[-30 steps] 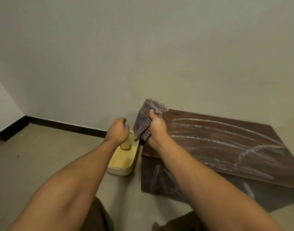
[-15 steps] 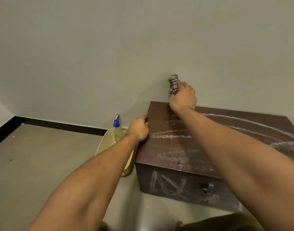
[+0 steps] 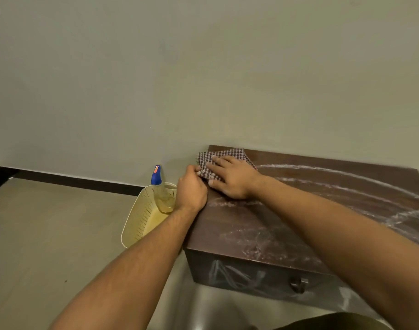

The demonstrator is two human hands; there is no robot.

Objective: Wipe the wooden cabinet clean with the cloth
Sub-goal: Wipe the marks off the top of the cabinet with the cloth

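A low dark wooden cabinet point(image 3: 310, 210) stands against the wall, its top and front streaked with white chalky marks. A brown checked cloth point(image 3: 221, 157) lies spread on the top's far left corner. My right hand point(image 3: 232, 178) presses flat on the cloth, fingers spread. My left hand point(image 3: 192, 190) sits at the cabinet's left edge and pinches the cloth's near left corner.
A cream perforated basket point(image 3: 142, 217) sits on the floor left of the cabinet, holding a spray bottle point(image 3: 159, 189) with a blue nozzle. The cabinet front has a small knob point(image 3: 297, 283). Grey floor extends left to a black skirting board.
My right hand has come down from holding the bunched cloth in the air and now presses it spread on the cabinet top. My left hand moved from the cabinet's edge onto the cloth's corner.
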